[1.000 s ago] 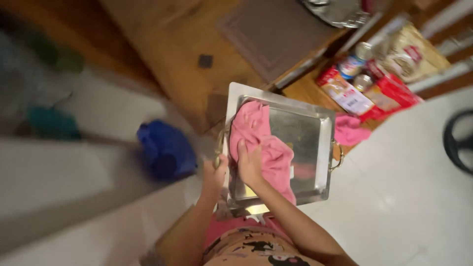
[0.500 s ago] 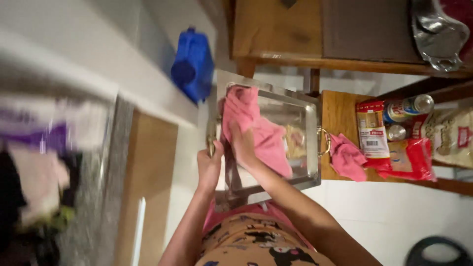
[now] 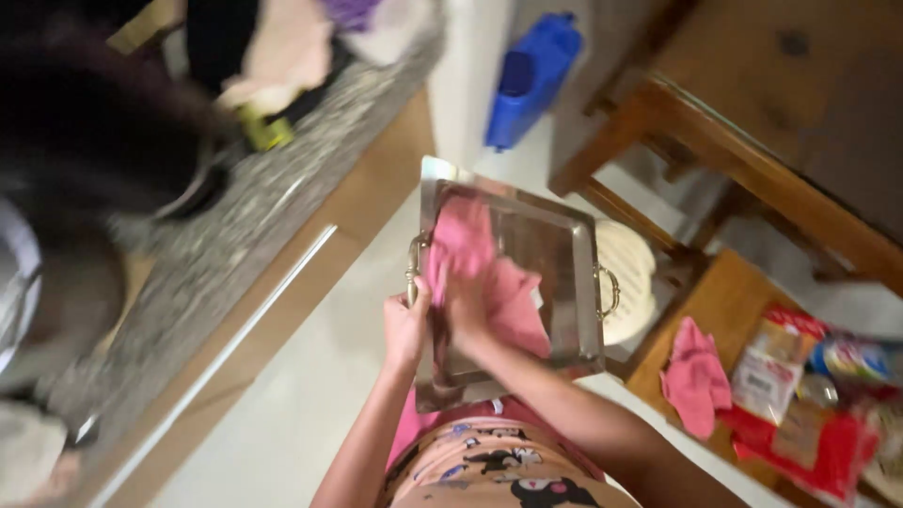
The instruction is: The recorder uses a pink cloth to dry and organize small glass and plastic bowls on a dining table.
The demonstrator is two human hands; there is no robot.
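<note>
A shiny rectangular metal tray with small brass handles is held in front of me. My left hand grips its left edge, just below the left handle. My right hand presses a pink cloth flat against the tray's inner surface. The cloth covers the tray's left and middle part. The view is blurred by motion.
A grey stone counter with cluttered items runs along the left. A blue plastic jug stands on the floor. A wooden table is at upper right. A low wooden shelf holds another pink cloth and food packets.
The camera has swung, so the counter now fills the left and the tray sits lower in view. Both hands keep the same hold on tray and cloth.
</note>
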